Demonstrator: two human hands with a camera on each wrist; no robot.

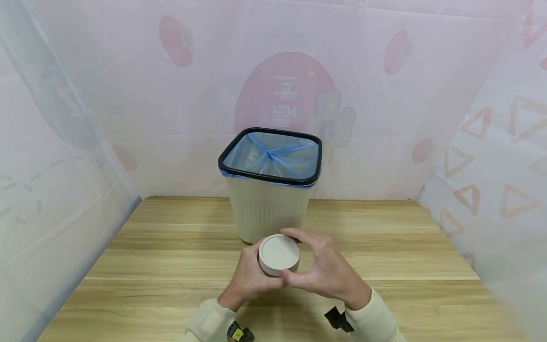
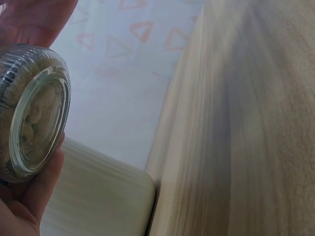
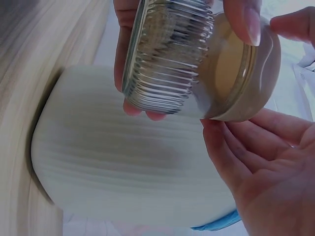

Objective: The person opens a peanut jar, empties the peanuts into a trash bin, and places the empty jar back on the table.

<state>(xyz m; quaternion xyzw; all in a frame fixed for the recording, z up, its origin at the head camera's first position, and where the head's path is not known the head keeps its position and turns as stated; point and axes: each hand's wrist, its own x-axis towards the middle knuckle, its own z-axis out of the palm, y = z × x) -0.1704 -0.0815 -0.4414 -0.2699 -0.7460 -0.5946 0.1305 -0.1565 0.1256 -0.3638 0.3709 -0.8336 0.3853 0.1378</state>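
Observation:
A ribbed glass jar [image 3: 165, 64] is held up over the table in front of the bin, its pale round lid [image 1: 279, 251] facing the head camera. My left hand [image 1: 251, 274] grips the jar around its glass body. With thumb and fingertips, my right hand [image 1: 329, 266] pinches the lid's edge from the right. Lumpy tan-brown contents show through the jar's bottom [image 2: 42, 118] in the left wrist view. In the right wrist view the jar is tilted, with the lid [image 3: 263, 73] seated on its mouth and fingers on either side.
Just beyond the hands stands a cream waste bin [image 1: 267, 209] with a black rim [image 1: 270, 178] and a blue liner bag [image 1: 273, 154]. It stands on a wood-grain table [image 1: 171, 266]. Printed fabric sheets [image 1: 192, 104] hang behind and at both sides.

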